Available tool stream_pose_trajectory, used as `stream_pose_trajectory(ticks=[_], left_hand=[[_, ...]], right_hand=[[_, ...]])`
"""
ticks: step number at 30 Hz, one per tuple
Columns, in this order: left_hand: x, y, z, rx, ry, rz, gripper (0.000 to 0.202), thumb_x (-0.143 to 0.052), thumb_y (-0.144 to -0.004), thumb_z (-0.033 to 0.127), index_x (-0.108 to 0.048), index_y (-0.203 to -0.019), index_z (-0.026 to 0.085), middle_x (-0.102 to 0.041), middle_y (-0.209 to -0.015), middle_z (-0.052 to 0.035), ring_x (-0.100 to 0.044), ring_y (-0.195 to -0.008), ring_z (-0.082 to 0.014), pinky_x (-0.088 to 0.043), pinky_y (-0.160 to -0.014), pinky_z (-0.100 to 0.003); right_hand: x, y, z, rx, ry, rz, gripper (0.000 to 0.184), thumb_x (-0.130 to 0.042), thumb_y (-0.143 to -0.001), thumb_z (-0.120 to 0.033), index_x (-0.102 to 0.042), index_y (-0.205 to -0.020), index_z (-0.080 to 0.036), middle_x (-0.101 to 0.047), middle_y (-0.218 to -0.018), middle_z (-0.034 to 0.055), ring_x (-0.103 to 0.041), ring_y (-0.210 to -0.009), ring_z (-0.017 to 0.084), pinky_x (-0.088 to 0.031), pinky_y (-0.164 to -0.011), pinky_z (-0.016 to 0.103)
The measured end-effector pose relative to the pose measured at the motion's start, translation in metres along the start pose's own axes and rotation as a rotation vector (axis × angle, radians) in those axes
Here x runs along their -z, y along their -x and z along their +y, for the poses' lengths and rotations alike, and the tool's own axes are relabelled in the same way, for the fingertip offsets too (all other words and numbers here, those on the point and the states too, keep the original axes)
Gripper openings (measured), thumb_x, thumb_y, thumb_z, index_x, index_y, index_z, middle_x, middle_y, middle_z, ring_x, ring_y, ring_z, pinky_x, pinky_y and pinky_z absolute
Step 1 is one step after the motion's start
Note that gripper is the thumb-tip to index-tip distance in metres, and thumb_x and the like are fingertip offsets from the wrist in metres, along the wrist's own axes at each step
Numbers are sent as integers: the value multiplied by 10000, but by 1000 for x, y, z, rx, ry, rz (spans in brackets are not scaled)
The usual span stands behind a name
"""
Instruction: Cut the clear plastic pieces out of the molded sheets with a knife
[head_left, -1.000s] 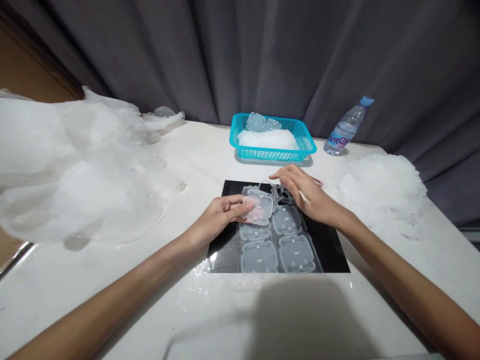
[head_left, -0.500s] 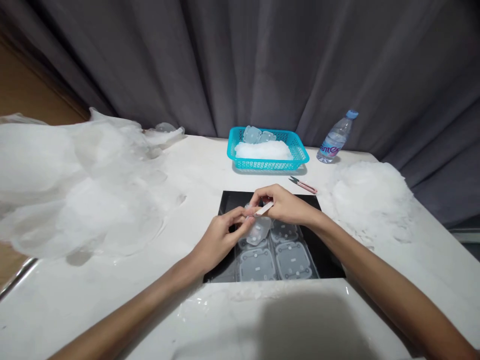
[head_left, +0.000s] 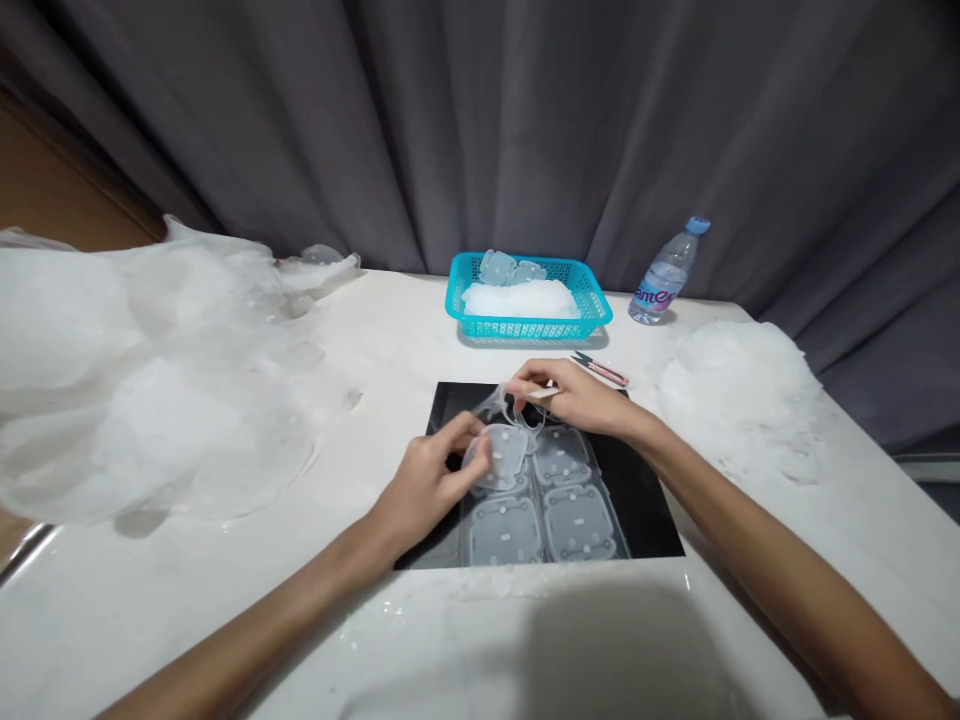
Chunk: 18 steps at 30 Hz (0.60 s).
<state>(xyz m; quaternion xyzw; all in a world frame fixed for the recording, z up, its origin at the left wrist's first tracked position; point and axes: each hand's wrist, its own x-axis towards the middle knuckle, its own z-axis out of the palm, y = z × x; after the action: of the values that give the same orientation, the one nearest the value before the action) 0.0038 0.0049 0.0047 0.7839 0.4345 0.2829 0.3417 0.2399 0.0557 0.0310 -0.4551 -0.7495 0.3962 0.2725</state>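
Observation:
A translucent rounded-square plastic piece is pinched at its left edge between the thumb and fingers of my left hand. My right hand, just above and to the right, grips a thin looped strip of clear plastic. A flat white stick also lies across the fingers of that hand; whether it is a tool, I cannot tell. Below both hands, a clear plastic sheet with several more rounded-square pieces rests on a black mat.
Toward the back stands a turquoise basket holding white fluffy material and translucent pieces. Pink-handled snips lie before it, a water bottle to its right. Piles of thin clear film and white material flank the white table.
My hands have moved apart, the right one up and away from the plastic piece with the looped strip. The piece now lies flatter and lower in my left hand. The view shifted slightly.

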Motion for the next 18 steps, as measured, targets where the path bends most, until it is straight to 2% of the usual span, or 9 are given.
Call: stream_pose_trajectory(ticks=[3, 6, 9, 12, 15, 18], left_hand=[[5, -4, -1, 82, 129, -27, 208, -531, -1035, 424, -548, -974, 226, -727, -730, 41, -661, -675, -149, -492, -693, -271], [5, -5, 2, 109, 209, -34, 226, -541, -1026, 443, -560, -983, 222, -752, -751, 20, -692, -698, -167, -515, -711, -286], [2, -6, 7, 111, 232, -24, 255, -585, -1009, 465, -623, -1044, 216, -752, -750, 14, -695, -695, -175, -517, -699, -286], [0, -6, 8, 84, 137, 4, 295, -612, -1006, 499, -698, -1033, 218, -710, -735, 25, -610, -609, -143, -463, -603, -257], [1, -5, 6, -42, -8, 18, 317, -552, -1056, 449, -678, -896, 206, -642, -698, 26, -558, -583, -127, -439, -571, -246], [-1, 1, 7, -331, -231, -4, 273, -481, -1088, 312, -676, -928, 208, -683, -788, -22, -637, -702, -171, -515, -691, -289]], right_hand=[[10, 2, -3, -41, -101, -110, 402, -632, -969, -540, -744, -943, -155, -779, -952, 80, -667, -856, 190, -482, -765, 295], [7, 3, -4, -31, -204, -214, 355, -764, -864, -506, -770, -887, -152, -771, -890, 55, -661, -830, 185, -486, -766, 294], [0, 3, -4, -35, -283, -204, 329, -823, -797, -471, -766, -829, -149, -739, -796, 27, -629, -761, 169, -472, -728, 288], [-1, 4, -5, -36, -329, -218, 282, -815, -796, -423, -756, -824, -148, -728, -787, 22, -617, -750, 163, -466, -720, 288], [2, 7, -7, -41, -285, -219, 243, -751, -859, -389, -727, -818, -151, -702, -766, 17, -596, -719, 154, -441, -687, 280], [-3, 13, -8, -5, 22, -110, 122, -629, -940, -232, -683, -850, -171, -700, -820, 24, -602, -757, 168, -424, -701, 286]])
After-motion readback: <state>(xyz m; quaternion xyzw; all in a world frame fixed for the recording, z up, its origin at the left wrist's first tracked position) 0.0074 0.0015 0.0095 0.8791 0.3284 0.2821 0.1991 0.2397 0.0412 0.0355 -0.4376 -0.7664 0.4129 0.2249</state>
